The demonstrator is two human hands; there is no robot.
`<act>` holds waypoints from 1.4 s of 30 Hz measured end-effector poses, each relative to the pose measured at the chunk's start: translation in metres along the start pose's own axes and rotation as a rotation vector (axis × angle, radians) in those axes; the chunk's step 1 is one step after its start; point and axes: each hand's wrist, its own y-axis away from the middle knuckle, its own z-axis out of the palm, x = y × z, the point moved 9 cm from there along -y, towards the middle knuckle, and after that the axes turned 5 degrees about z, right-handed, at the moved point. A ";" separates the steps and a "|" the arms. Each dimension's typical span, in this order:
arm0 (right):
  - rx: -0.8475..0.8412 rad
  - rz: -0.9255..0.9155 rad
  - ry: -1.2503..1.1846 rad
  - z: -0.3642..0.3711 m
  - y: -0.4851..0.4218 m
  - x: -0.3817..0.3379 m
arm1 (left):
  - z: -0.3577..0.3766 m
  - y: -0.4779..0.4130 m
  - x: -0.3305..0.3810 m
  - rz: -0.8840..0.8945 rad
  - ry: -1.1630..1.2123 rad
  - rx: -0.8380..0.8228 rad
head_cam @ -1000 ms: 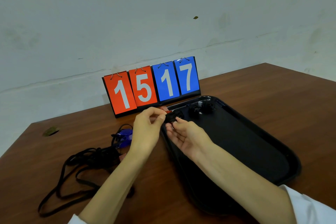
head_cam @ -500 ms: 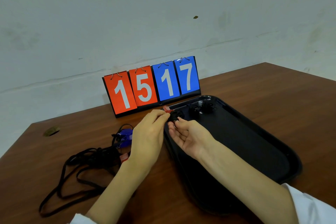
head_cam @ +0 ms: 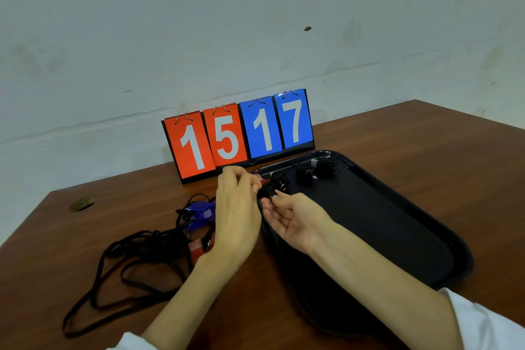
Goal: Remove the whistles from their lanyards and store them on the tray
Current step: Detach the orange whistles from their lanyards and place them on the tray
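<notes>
The left hand point(head_cam: 238, 207) is curled, thumb and fingertips pinching a red whistle point(head_cam: 262, 180) that is mostly hidden by the fingers. Just to its right, the right hand point(head_cam: 295, 217) lies palm up, thumb and forefinger pinching a small metal ring point(head_cam: 272, 202). A bunched black lanyard point(head_cam: 275, 185) sits between the two hands. Both work right over the far left rim of the black tray point(head_cam: 466, 258). Two dark whistles point(head_cam: 315, 172) lie in its far corner, and bare tray floor stretches from there to the near rim. The scoreboard point(head_cam: 238, 136) stands just beyond the hands, near the tray's far rim. Left of the left wrist, a blue whistle point(head_cam: 199, 212) and a second red whistle point(head_cam: 197, 248) lie in a tangle of black lanyards point(head_cam: 136, 253). Open wood of the table point(head_cam: 426, 150) runs right of the tray to the table's edge
</notes>
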 end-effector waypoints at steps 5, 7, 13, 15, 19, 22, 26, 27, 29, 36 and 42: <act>-0.016 -0.010 -0.038 0.001 0.003 -0.006 | -0.004 -0.006 -0.007 -0.094 0.268 -0.058; -0.014 -0.023 -0.045 0.001 0.003 -0.008 | -0.010 -0.009 0.000 0.019 0.193 -0.070; 0.005 -0.057 -0.011 -0.002 0.002 -0.007 | -0.009 -0.005 0.017 0.215 -0.016 -0.121; 0.025 -0.064 0.001 -0.004 0.002 -0.006 | -0.002 -0.004 0.015 0.122 -0.069 -0.190; 0.022 -0.088 0.054 -0.002 0.005 -0.008 | -0.011 -0.004 0.011 0.043 0.042 -0.133; 0.001 -0.067 0.052 0.000 0.006 -0.007 | -0.018 -0.004 -0.001 -0.061 0.233 -0.089; -0.024 0.008 0.048 0.002 0.005 -0.002 | -0.016 -0.002 -0.024 -0.275 0.544 -0.057; -0.022 0.009 0.052 0.002 0.005 -0.002 | -0.016 -0.001 -0.030 -0.312 0.576 -0.049; -0.015 -0.004 0.064 0.002 0.005 -0.003 | -0.014 -0.002 -0.037 -0.341 0.577 -0.068; -0.062 -0.107 0.250 0.012 0.011 -0.016 | 0.000 -0.003 -0.036 -0.440 0.914 -0.250; 0.005 -0.400 0.892 0.028 0.029 -0.060 | 0.002 -0.004 -0.035 -0.498 1.047 -0.192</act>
